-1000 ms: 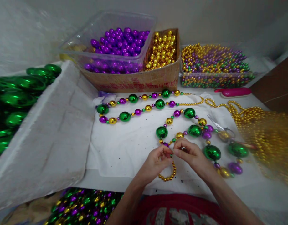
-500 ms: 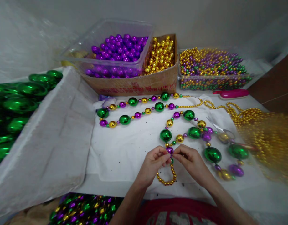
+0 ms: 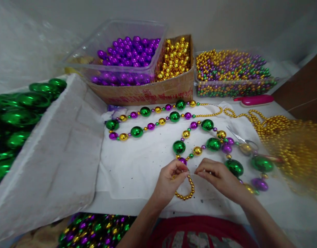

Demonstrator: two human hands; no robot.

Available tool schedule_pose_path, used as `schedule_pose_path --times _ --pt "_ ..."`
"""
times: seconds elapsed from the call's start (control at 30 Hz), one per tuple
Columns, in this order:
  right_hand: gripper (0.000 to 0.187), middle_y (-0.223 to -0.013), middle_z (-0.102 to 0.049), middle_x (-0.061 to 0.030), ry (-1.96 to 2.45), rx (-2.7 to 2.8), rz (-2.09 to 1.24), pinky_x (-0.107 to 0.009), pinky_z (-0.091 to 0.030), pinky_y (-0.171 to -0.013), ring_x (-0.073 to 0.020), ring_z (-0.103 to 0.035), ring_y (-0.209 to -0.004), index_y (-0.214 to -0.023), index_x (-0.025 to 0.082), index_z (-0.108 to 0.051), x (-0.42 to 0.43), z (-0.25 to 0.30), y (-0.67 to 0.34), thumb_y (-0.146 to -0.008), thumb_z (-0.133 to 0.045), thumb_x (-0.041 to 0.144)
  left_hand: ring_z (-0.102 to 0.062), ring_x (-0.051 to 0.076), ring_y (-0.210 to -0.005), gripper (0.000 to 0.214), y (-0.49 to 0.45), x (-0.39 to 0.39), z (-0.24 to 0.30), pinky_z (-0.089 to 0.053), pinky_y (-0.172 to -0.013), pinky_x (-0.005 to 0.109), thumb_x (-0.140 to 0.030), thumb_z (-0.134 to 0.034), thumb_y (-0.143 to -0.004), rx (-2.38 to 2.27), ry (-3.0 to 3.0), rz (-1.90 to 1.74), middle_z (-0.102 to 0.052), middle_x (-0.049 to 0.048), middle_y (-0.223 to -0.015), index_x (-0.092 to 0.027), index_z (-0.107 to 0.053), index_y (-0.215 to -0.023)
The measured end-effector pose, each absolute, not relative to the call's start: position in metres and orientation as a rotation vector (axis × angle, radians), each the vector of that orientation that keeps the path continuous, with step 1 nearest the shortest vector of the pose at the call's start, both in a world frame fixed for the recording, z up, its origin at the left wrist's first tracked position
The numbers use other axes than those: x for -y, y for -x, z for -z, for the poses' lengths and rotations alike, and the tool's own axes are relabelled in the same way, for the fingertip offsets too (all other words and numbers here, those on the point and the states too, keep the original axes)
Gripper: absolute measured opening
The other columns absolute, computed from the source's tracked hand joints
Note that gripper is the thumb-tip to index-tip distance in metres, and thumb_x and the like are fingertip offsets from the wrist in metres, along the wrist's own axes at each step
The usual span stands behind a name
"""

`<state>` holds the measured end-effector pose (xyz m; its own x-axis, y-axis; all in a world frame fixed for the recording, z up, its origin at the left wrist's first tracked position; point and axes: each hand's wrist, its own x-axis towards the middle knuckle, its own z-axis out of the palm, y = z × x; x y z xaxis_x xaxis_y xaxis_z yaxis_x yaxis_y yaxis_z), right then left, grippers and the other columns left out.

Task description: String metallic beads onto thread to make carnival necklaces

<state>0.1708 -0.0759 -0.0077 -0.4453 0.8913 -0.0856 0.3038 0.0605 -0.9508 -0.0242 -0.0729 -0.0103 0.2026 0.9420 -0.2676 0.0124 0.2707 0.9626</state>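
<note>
A long necklace (image 3: pixel 174 116) of green, purple and gold balls winds across a white cloth (image 3: pixel 137 162). My left hand (image 3: pixel 170 182) pinches its near end, where a short loop of small gold beads (image 3: pixel 186 193) hangs below the fingers. My right hand (image 3: pixel 219 177) is closed in a pinch just to the right, a small gap away from the left hand; what it holds is too small to make out. A purple bead (image 3: pixel 182 160) and a green ball (image 3: pixel 178 147) lie just beyond my fingers.
At the back stand a clear tub of purple balls (image 3: pixel 127 55), a cardboard box of gold balls (image 3: pixel 175 58) and a tray of small mixed beads (image 3: pixel 231 72). Green balls (image 3: pixel 16 113) fill a white bin at left. Gold strands (image 3: pixel 287 141), scissors (image 3: pixel 241 139) and a pink tool (image 3: pixel 254 100) lie right.
My hands were pinched together at the purple bead; now they have drawn slightly apart, the right hand shifting right. The view has tilted a little.
</note>
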Motion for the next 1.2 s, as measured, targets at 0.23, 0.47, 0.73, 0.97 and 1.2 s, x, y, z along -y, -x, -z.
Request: schedule_pose_path --times 0.23,0.47,0.73,0.97,1.2 --pt "0.007 -0.076 -0.054 -0.0007 1.163 1.532 -1.482 -0.029 -0.039 -0.069 -0.0175 -0.052 -0.076 -0.074 0.021 -0.064 0.073 0.019 -0.156 -0.081 -0.063 0.023 -0.056 0.020 -0.080 0.019 0.024 0.073 -0.004 -0.037 -0.079 0.028 -0.010 -0.065 -0.073 -1.074 -1.425 -0.839 -0.069 0.0070 -0.082 -0.022 -0.075 -0.083" --pt "0.004 -0.078 -0.051 0.0014 1.212 1.371 -1.430 -0.026 -0.033 -0.058 -0.0134 -0.044 -0.064 -0.083 0.022 -0.062 0.083 0.019 -0.141 -0.080 -0.064 0.024 -0.056 0.024 -0.089 0.021 0.026 0.075 -0.001 -0.035 -0.089 0.032 -0.009 -0.066 -0.071 -1.019 -1.265 -0.895 -0.069 0.0111 -0.090 -0.020 -0.075 -0.086" --pt "0.013 -0.071 -0.050 0.0005 1.283 1.348 -1.369 -0.027 -0.036 -0.060 -0.0159 -0.049 -0.068 -0.068 0.020 -0.058 0.082 0.029 -0.137 -0.079 -0.064 0.024 -0.057 0.024 -0.096 0.024 0.034 0.079 0.011 -0.032 -0.099 0.036 -0.010 -0.065 -0.073 -0.988 -1.382 -0.890 -0.069 0.0104 -0.095 -0.022 -0.074 -0.091" --pt "0.013 -0.073 -0.052 -0.0002 1.312 1.363 -1.319 -0.028 -0.036 -0.059 -0.0161 -0.051 -0.070 -0.066 0.020 -0.059 0.089 0.016 -0.137 -0.078 -0.065 0.021 -0.057 0.023 -0.099 0.023 0.032 0.078 0.030 -0.034 -0.100 0.036 -0.011 -0.068 -0.072 -1.120 -1.377 -0.985 -0.070 0.0069 -0.094 -0.026 -0.074 -0.089" --pt "0.013 -0.088 -0.057 -0.0022 1.302 1.356 -1.338 -0.027 -0.038 -0.060 -0.0158 -0.051 -0.073 -0.096 0.024 -0.064 0.083 0.005 -0.146 -0.086 -0.057 0.022 -0.056 0.019 -0.083 0.018 0.017 0.082 0.022 -0.044 -0.080 0.029 -0.012 -0.073 -0.067 -1.264 -1.405 -1.264 -0.064 0.0073 -0.086 -0.024 -0.076 -0.080"
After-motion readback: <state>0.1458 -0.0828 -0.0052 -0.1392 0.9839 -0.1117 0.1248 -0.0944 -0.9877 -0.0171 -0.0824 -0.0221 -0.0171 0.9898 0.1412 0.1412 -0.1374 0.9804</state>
